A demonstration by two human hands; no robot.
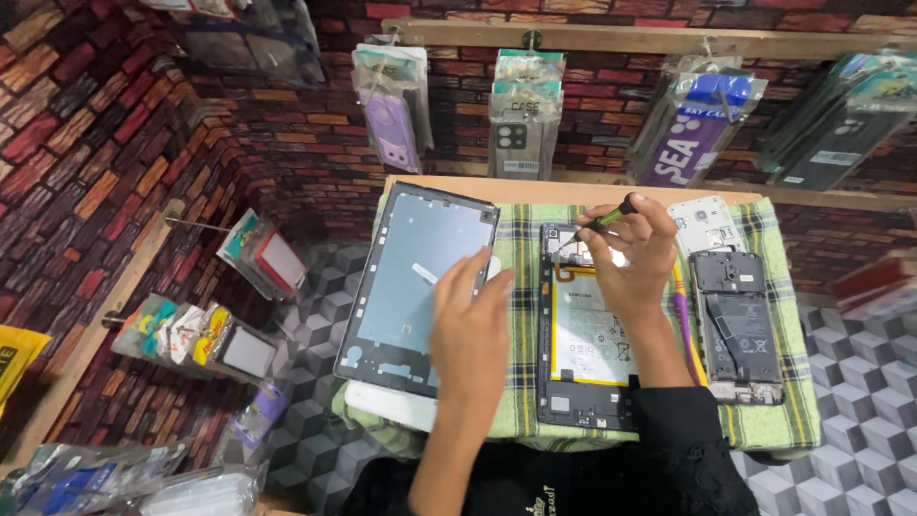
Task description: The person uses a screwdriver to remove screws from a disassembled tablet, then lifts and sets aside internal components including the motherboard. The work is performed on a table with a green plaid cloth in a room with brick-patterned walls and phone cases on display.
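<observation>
Tablet body (585, 334), opened with its back off, lies flat on the green checked cloth (778, 382) just right of the frame's centre, its pale battery filling the middle and dark circuit boards showing at the top and bottom ends. The right hand (630, 253) is pinched around a slim black-handled screwdriver with a green collar (604, 220), whose tip points down-left at the board near the tablet's top edge, while the left hand (473, 330) is loose and holds nothing, its fingers spread and resting over the seam between the tablet body and the detached grey back cover (413, 277) that lies to the left of centre on a white slab. I would judge the opened tablet light but fragile: a thin, stiff frame that probably flexes if lifted by one corner, with exposed ribbon cables and a soft battery pouch that should not be pressed or poked. The safest hold looks to be on the long outer rails of the frame (not the boards, not the battery), kept flat on the cloth, which seems to give grip. A second opened phone (735, 325) sits toward the right of the frame, and a purple pry tool (684, 325) lies between it and the tablet. Bagged phone cases (523, 115) hang on the brick-patterned wall along the top.
</observation>
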